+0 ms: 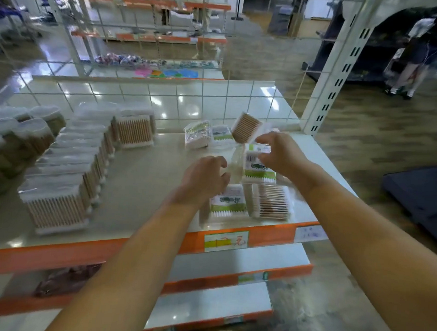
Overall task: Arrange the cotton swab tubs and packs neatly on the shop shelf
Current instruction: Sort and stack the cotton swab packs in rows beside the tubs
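Two bare forearms are reaching over the shop shelf (141, 177): the right hand (279, 153), fingers curled, is nearing a tilted cotton swab pack (245, 127) just beyond its fingertips, whether touching is unclear; the left hand (204, 176) is hovering loosely curled, holding nothing

Round clear tubs of brown-stemmed swabs (3, 141) at nine o'clock run off the frame's edge; the left hand (201, 179) covers part of a green-labelled swab pack (229, 203); label print is too blurred to read; a dark reddish packet (64, 280) on the lower shelf is indistinct
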Action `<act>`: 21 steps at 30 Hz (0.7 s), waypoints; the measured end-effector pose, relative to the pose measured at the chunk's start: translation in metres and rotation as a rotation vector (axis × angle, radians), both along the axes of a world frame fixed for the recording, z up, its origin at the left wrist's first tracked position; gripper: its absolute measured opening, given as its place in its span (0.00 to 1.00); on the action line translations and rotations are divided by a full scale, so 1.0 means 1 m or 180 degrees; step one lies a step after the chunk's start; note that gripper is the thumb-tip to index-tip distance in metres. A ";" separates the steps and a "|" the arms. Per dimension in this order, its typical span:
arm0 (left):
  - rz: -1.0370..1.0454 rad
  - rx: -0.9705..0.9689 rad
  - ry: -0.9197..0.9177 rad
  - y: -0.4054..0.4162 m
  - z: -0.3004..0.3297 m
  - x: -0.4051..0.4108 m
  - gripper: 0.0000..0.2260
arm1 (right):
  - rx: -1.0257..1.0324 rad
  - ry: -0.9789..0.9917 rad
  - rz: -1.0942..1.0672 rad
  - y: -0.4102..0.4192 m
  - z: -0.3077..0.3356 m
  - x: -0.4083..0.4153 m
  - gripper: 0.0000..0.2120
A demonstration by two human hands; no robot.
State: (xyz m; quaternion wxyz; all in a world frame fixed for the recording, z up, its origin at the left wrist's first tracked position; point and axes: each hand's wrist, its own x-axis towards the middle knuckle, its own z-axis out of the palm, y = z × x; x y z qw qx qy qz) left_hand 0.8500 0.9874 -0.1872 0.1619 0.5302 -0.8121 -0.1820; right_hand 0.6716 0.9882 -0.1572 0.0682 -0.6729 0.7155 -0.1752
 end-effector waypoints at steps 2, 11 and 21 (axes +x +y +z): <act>-0.0005 0.0028 0.0039 0.001 -0.002 -0.004 0.16 | 0.0262 0.0073 0.0151 0.000 -0.004 -0.003 0.22; 0.0152 0.0038 0.0129 0.004 -0.008 -0.017 0.15 | 0.0801 0.0475 0.0647 0.004 -0.004 -0.009 0.29; 0.0257 0.0470 0.0432 -0.002 -0.014 -0.015 0.17 | 0.0271 -0.0019 0.0825 0.011 0.015 -0.005 0.24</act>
